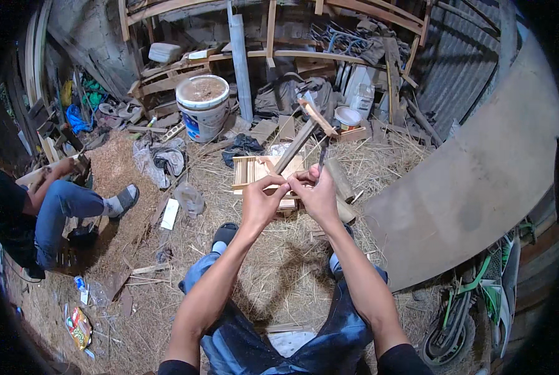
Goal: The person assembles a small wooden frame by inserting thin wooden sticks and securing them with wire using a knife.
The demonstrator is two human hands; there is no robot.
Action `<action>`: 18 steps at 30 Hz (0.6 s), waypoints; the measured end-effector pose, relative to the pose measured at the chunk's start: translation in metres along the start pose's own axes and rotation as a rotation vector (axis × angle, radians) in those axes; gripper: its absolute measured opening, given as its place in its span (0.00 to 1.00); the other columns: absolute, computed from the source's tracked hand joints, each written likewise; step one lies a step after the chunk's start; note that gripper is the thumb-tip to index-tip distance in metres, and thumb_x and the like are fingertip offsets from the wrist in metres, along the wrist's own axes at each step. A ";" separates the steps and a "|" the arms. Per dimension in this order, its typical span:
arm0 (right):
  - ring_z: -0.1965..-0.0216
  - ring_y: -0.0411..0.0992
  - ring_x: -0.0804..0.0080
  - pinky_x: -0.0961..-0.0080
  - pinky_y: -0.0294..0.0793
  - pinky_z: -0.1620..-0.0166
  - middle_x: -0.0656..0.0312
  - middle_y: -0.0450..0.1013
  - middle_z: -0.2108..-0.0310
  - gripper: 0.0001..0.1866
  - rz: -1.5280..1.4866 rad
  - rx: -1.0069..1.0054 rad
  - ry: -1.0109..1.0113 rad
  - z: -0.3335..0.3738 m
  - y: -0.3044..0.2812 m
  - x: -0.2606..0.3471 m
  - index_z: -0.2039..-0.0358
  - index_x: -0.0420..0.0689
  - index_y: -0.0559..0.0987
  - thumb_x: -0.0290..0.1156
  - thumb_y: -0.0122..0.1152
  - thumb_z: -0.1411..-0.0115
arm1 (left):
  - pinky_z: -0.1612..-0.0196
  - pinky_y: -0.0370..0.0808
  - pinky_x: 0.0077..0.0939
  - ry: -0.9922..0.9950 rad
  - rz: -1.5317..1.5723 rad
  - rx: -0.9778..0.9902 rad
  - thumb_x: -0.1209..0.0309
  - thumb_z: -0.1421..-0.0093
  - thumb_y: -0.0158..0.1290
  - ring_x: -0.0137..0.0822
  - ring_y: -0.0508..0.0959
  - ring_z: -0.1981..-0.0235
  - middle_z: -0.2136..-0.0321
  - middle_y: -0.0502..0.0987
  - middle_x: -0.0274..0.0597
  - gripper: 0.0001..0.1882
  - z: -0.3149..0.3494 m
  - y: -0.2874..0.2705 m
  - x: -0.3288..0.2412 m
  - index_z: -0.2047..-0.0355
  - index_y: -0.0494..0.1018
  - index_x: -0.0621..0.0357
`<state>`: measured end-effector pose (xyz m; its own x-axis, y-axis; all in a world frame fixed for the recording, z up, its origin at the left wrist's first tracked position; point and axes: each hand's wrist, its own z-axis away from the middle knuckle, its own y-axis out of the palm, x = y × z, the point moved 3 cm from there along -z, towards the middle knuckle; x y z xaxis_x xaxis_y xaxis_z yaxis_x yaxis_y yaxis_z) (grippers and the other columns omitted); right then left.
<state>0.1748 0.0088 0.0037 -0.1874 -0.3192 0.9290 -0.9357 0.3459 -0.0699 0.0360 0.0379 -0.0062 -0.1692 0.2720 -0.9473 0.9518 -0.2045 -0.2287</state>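
Observation:
My left hand (262, 203) and my right hand (319, 195) meet in front of me, fingertips pinched together. What the left fingertips hold is too small to make out. A thin dark blade-like tool (324, 152) sticks up from my closed right hand. Just beyond the hands, a wooden post (295, 147) rises at a slant, with a short wooden crosspiece (317, 117) at its top. Behind my left hand lies a light slatted wooden piece (248, 170), partly hidden by my fingers.
A person in jeans (70, 203) sits at the left by a heap of shavings (114, 162). A white bucket (202, 107) stands ahead. Short logs (340, 179) lie beyond my right hand. A large curved sheet (460, 187) and a small motorbike (473, 306) are at right.

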 end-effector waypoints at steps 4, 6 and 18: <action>0.73 0.75 0.71 0.74 0.72 0.71 0.56 0.75 0.74 0.15 0.076 0.066 -0.004 0.000 0.001 0.009 0.69 0.38 0.65 0.33 0.60 0.43 | 0.64 0.74 0.20 -0.117 0.323 0.074 0.75 0.46 0.56 0.29 0.78 0.68 0.70 0.79 0.46 0.10 -0.003 -0.002 0.009 0.66 0.75 0.71; 0.74 0.74 0.66 0.70 0.71 0.71 0.54 0.73 0.75 0.17 0.260 0.009 0.073 -0.012 -0.015 -0.010 0.68 0.38 0.66 0.40 0.54 0.40 | 0.64 0.74 0.19 -0.137 0.391 0.081 0.76 0.46 0.56 0.29 0.78 0.68 0.69 0.79 0.46 0.09 -0.011 -0.003 0.019 0.66 0.75 0.71; 0.83 0.61 0.71 0.71 0.61 0.75 0.63 0.60 0.87 0.31 0.333 -0.041 0.000 -0.025 -0.062 0.049 0.79 0.40 0.69 0.55 0.33 0.35 | 0.63 0.73 0.21 -0.033 0.234 0.034 0.76 0.47 0.56 0.27 0.77 0.70 0.72 0.79 0.40 0.05 -0.046 -0.034 0.039 0.70 0.77 0.65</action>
<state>0.2313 -0.0058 0.0624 -0.4809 -0.1822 0.8576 -0.8100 0.4668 -0.3550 0.0084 0.0987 -0.0249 0.0461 0.1832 -0.9820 0.9571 -0.2898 -0.0091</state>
